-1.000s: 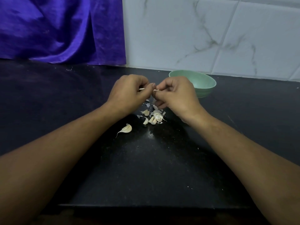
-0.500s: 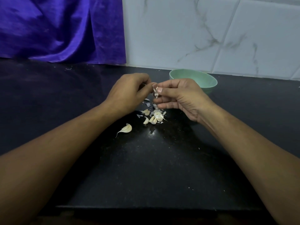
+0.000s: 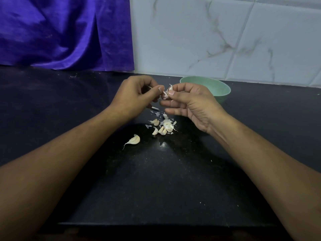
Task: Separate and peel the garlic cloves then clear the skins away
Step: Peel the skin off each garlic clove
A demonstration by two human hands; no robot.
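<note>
- Head view: the right hand pinches a partly skinned garlic clove between thumb and forefinger above the black countertop. Its other fingers extend loosely.
- The left hand, fingers curled, pinches the loose skin hanging from that clove.
- Below the hands, a cluster of cloves lies among skin scraps. A single unpeeled clove lies apart, nearer the person.
- A green bowl stands behind the right hand, near the marbled tile wall. A purple cloth hangs at left.
</note>
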